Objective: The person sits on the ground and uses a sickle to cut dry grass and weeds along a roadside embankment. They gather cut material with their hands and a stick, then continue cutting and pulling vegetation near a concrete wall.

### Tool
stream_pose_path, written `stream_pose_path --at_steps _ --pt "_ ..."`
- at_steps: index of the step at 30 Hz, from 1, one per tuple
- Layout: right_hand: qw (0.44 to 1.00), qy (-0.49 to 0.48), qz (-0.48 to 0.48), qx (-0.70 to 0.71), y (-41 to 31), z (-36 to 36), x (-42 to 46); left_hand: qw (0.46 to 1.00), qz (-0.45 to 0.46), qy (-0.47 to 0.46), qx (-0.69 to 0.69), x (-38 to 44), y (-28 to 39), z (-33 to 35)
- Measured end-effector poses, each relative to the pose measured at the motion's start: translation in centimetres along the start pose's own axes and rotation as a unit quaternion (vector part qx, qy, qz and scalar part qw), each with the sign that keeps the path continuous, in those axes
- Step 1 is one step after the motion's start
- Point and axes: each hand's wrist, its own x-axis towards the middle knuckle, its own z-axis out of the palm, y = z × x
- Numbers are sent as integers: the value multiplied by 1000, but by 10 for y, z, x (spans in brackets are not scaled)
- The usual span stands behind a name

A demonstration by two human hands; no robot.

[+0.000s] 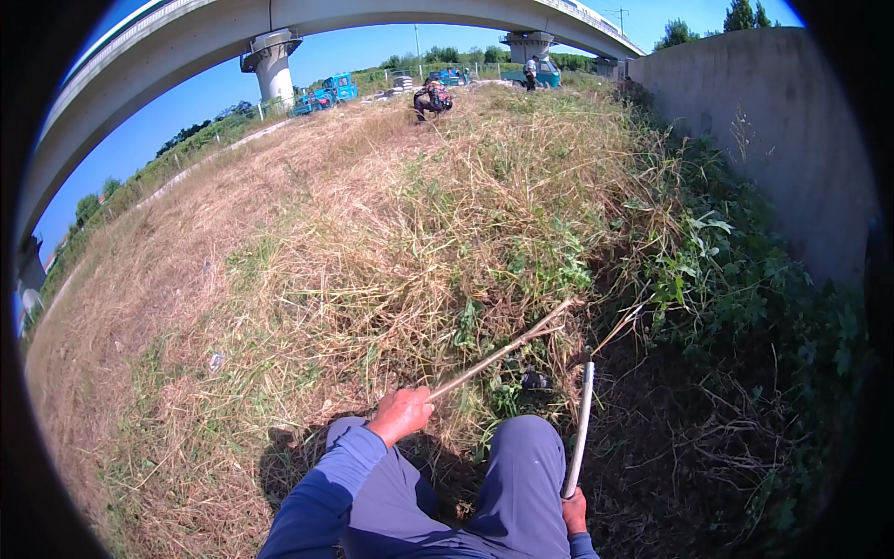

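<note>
My left hand (401, 415) is closed around the near end of a forked wooden stick (499, 355). The stick slants up and to the right, its fork lying over tangled dry grass (391, 293). Beside my right knee, my right hand (575, 513) grips a pale wooden handle (582, 426) that points away from me. Something dark sits at the handle's far end, too shaded to make out. Between the two shafts are green weeds (506, 398) and a dark object (536, 381), partly hidden by the grass. My knees are bent in front of me.
A concrete wall (761, 133) runs along the right, with leafy vines (761, 265) at its foot. Farther off, one person (434, 98) crouches and another person (531, 73) stands near blue vehicles (339, 87). A concrete viaduct (391, 11) crosses overhead on pillars.
</note>
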Motion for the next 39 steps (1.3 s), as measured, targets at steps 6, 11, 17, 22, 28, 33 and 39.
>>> stream_pose_path --at_steps 6,11,17,22,28,33,39 --pt "1000 4 -1 -8 6 0 2 1000 0 3 -6 0 1 -2" --pt "999 6 -7 -39 1 -2 1 1000 3 -2 -3 -2 3 -2" --pt "999 0 5 -48 -8 -2 -1 1000 8 7 -20 -5 2 -5" --pt "1000 0 1 -29 6 -1 7 1000 -3 -6 -24 -3 5 -6" --pt "1000 -10 -12 8 58 -2 36 999 22 30 -20 -2 1 -1" --pt "999 -1 -39 -19 69 6 47 1000 9 -25 13 -2 1 -1" --pt "998 -4 -59 -30 77 10 56 1000 0 -6 -5 0 -7 10"
